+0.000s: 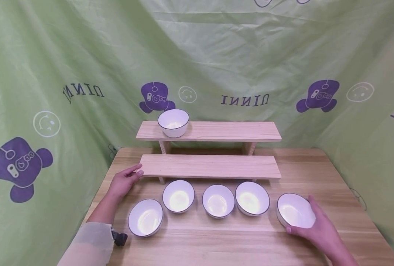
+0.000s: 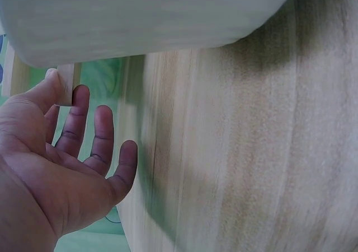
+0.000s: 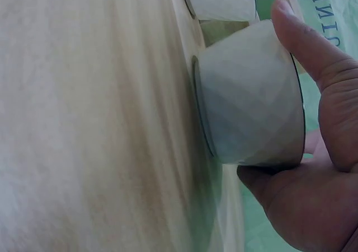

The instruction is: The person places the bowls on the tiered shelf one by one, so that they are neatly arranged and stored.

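Five glossy white bowls with thin dark rims sit in a loose row on the pale wooden table (image 1: 216, 244), and the action is at the right end: the right hand (image 1: 319, 231) has the rightmost bowl (image 1: 294, 215) cupped from the side, thumb at the near edge of the rim, fingers wrapped round the far wall. The right wrist view shows that bowl's smooth, faintly faceted outer wall and its round foot right against the table, the bowl tipped slightly in the grip. Over on the left, the left hand (image 1: 125, 181) is open, fingers straight and a little spread, fingertips reaching the left end of the lower shelf (image 1: 213, 166), holding nothing. Between the hands stand the other four bowls, the nearest bowl (image 1: 146, 217) at front left. Behind them rises the two-step rack of light, straight-grained planks. Up on the upper shelf (image 1: 223, 131) one more white bowl (image 1: 173, 122) stands at the left end. Beyond hangs a creased green cloth (image 1: 216, 55) printed with purple figures.
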`<state>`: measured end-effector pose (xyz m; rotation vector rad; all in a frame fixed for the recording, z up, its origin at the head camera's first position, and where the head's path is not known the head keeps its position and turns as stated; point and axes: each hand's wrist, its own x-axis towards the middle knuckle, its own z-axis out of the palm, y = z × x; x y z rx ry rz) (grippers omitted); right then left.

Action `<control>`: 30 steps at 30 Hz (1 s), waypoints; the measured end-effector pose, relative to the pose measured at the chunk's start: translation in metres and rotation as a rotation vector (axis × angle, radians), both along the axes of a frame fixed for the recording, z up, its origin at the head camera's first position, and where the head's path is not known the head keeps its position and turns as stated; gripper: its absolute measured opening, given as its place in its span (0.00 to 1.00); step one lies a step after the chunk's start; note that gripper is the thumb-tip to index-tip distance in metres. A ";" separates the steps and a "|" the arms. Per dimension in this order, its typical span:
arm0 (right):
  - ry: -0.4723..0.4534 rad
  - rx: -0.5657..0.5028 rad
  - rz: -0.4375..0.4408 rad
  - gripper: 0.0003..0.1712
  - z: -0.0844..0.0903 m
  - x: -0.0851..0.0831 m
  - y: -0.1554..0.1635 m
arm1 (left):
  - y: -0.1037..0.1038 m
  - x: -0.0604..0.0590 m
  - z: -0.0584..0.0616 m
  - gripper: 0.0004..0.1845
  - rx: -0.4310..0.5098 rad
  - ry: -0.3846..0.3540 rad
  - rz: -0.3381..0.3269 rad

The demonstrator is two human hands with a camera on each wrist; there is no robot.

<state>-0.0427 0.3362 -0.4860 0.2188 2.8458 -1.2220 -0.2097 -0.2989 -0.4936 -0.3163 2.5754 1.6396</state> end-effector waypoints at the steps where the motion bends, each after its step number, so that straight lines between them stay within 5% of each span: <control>1: -0.002 0.000 0.005 0.79 0.000 0.000 0.000 | 0.000 0.000 0.000 0.36 0.000 0.000 0.001; 19: -0.007 0.092 -0.016 0.75 0.001 -0.002 0.003 | 0.000 0.002 0.001 0.36 0.001 0.008 -0.002; 30: 0.108 0.039 -0.032 0.70 0.021 -0.016 0.004 | 0.002 0.001 0.002 0.35 0.010 0.000 -0.002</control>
